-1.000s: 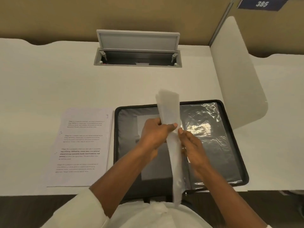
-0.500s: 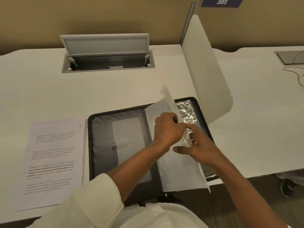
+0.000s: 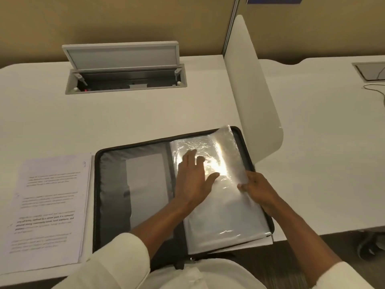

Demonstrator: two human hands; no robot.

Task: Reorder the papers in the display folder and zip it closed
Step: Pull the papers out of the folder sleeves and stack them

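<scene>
Starting from the papers stacked on the table left of the open folder, the left hand, fingers flat on the sleeve, should pin it while the right hand, pinching its outer edge, peels gently to avoid creasing.

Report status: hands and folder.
Left hand flat on sleeve. Right hand pinching sleeve edge. Folder open, unzipped. Papers stacked left of it.

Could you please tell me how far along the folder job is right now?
Done: papers lie stacked left of the open display folder. In hand: the left hand presses a plastic sleeve flat while the right hand pinches its curled edge. Left: refilling sleeves and zipping shut.
</scene>
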